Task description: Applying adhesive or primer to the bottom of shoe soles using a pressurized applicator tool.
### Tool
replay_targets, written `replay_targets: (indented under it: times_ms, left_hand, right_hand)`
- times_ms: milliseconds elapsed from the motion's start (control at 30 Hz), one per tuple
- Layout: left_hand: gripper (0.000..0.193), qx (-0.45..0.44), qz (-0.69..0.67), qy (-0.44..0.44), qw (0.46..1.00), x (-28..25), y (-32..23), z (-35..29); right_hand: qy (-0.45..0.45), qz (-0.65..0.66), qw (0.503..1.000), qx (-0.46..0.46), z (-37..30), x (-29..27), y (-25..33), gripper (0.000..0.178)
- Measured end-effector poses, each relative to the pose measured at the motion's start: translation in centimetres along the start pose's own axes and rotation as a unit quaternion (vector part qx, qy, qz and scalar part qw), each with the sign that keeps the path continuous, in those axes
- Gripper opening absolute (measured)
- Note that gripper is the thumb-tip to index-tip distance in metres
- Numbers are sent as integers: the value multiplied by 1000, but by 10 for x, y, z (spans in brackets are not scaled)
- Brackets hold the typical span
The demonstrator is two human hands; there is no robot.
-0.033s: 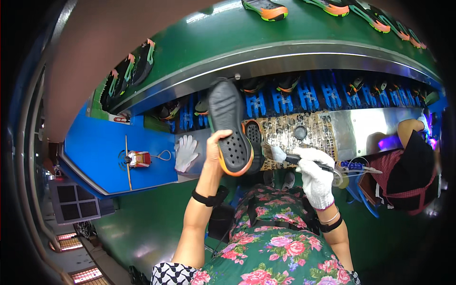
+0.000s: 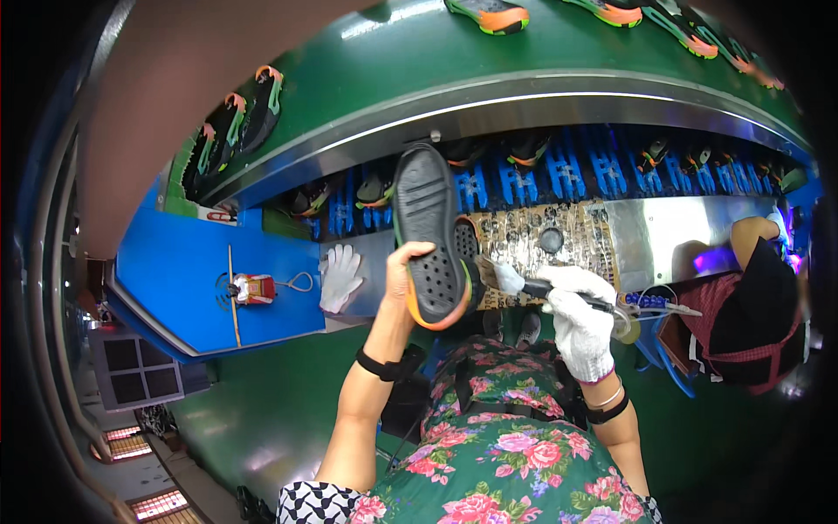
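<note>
Left grip (image 2: 402,274) pinches a sole (image 2: 428,218) at its left edge, right grip (image 2: 580,320) a brush (image 2: 511,279) alongside.

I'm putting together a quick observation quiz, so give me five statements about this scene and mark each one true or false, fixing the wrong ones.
1. The left hand holds a dark shoe sole. True.
2. The left hand wears a knitted glove. False: it is bare.
3. The right hand holds a brush. True.
4. The round holes in the shoe sole are at the end away from the left hand. False: they are at the end where the left hand grips it.
5. A loose pale glove lies between the blue tabletop and the shoe sole. True.
</note>
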State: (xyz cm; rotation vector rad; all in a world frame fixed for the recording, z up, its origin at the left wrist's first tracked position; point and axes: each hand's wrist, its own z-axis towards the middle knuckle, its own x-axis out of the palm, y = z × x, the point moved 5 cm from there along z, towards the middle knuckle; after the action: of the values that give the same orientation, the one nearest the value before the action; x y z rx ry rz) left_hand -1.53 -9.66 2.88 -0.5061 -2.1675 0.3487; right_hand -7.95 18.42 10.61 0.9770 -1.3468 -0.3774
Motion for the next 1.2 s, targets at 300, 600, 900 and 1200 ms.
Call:
replay_targets:
  times_ms: [300, 600, 900, 1200]
  left_hand:
    - [89, 61, -120, 177, 975, 44, 81, -20]
    - [85, 66, -206, 220, 951, 69, 101, -15]
    - [107, 31, -51, 158, 986, 58, 114, -8]
    - [114, 134, 174, 118, 968, 30, 112, 7]
  right_hand:
    - [145, -341, 900, -230, 20, 57, 32, 18]
    - [141, -451, 807, -355, 26, 73, 36, 24]
    - [190, -493, 773, -350, 7, 78, 22, 25]
    - [210, -503, 763, -348, 1, 73, 2, 35]
